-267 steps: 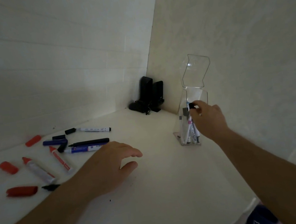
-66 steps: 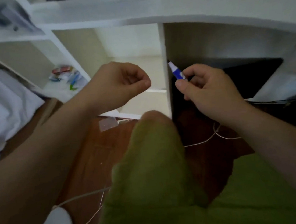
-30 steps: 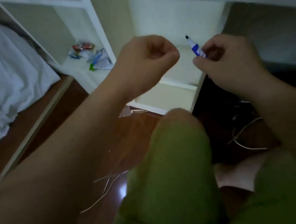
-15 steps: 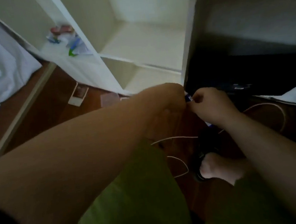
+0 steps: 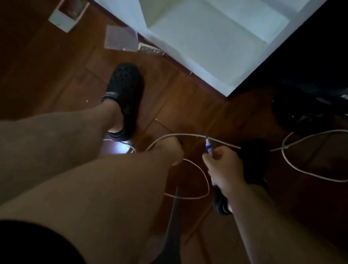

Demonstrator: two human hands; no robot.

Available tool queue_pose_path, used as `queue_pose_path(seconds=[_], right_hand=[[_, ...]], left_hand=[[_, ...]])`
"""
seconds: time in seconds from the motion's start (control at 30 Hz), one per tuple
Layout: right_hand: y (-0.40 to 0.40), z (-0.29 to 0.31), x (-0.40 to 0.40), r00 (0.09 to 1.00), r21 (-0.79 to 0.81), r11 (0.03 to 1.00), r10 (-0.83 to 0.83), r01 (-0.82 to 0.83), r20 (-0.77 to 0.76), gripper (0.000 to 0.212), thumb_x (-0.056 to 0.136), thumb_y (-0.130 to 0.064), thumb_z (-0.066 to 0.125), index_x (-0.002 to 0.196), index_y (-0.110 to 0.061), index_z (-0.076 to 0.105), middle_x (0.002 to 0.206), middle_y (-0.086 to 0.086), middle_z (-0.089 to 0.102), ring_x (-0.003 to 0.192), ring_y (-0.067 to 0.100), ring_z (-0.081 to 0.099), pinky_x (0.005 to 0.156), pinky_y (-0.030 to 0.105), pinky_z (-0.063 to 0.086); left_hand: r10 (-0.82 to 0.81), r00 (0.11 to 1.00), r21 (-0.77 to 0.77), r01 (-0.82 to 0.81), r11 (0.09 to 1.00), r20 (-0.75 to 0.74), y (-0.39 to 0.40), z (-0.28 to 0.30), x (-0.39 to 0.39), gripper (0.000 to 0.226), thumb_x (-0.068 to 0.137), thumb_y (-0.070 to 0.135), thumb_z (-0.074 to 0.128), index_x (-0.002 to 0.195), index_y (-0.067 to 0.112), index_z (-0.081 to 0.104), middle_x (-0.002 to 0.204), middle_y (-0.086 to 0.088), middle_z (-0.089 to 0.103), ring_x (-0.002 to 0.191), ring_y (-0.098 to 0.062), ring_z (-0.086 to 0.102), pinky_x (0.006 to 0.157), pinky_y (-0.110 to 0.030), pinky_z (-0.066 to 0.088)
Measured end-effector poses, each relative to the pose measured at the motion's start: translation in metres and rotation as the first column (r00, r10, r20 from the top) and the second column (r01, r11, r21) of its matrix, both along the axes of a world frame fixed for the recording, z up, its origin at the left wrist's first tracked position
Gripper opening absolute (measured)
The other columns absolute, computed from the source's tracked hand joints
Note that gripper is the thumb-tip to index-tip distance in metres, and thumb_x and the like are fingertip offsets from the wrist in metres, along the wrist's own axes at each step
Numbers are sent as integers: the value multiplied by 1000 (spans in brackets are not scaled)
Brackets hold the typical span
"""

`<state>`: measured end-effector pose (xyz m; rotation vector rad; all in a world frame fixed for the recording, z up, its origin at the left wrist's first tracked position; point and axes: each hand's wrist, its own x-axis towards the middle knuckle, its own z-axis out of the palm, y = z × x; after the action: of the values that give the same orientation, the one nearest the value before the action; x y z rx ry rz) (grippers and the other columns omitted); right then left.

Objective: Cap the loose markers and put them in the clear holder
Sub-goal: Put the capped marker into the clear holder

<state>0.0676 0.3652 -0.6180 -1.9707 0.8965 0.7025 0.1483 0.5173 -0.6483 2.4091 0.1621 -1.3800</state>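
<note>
My right hand (image 5: 224,169) holds a blue and white marker (image 5: 208,148), tip pointing up and away, low over the wooden floor. It shows no cap. My left hand (image 5: 169,151) is a closed fist just left of the marker, a small gap apart; whatever is inside the fist is hidden. The clear holder and the other markers are out of view.
A white cable (image 5: 328,158) loops across the dark wooden floor (image 5: 33,71) under both hands. My feet are in black shoes (image 5: 125,94). A white shelf unit (image 5: 212,37) stands at the top right, with a clear plastic piece (image 5: 120,38) and a card (image 5: 68,16) beside it.
The view has tipped down from the shelves to the floor. Both hands have dropped lower. They were touching half a second ago and are now slightly apart, the marker still in my right hand.
</note>
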Motion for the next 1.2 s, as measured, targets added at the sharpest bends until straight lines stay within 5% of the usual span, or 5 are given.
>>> queue_pose_path(seconds=[0.3,0.67,0.9,1.03,1.2], right_hand=[[19,-66,-9,977,30,998,-52,59,-205,12,93,-36,69,89,-25,64,82,-1,73,72,16,73,68,42,65],[18,-80,45,990,14,1000,7,-5,-144,18,93,-34,66,86,-17,66,75,0,72,63,13,72,53,27,59],[11,-52,47,993,19,1000,-18,21,-118,14,95,-29,69,83,-23,63,78,0,72,71,17,73,62,35,62],[1,14,62,999,35,999,-36,36,13,6,94,-26,69,94,-21,66,77,1,72,68,16,74,55,30,58],[-9,139,71,969,3,1000,-25,25,246,10,92,-32,71,88,-25,67,72,-1,73,67,19,74,67,43,64]], left_hand=[[-197,978,-4,198,980,-66,0,-71,7,74,87,14,55,153,36,30,143,-14,48,124,-31,53,97,-34,49],[-291,951,-90,282,955,-101,12,-110,39,36,91,35,65,126,24,63,127,-1,63,112,-21,60,90,-32,49],[30,956,-97,-60,993,-291,2,-87,38,26,102,21,38,109,6,58,105,-11,66,100,-34,65,65,-33,52],[379,863,-184,-454,872,-335,-10,-35,58,24,100,11,39,82,10,54,66,-9,61,42,-15,57,36,-13,37],[469,807,-389,-586,711,-359,-19,120,76,29,99,9,39,89,0,65,72,-14,68,54,-20,57,54,-26,46]])
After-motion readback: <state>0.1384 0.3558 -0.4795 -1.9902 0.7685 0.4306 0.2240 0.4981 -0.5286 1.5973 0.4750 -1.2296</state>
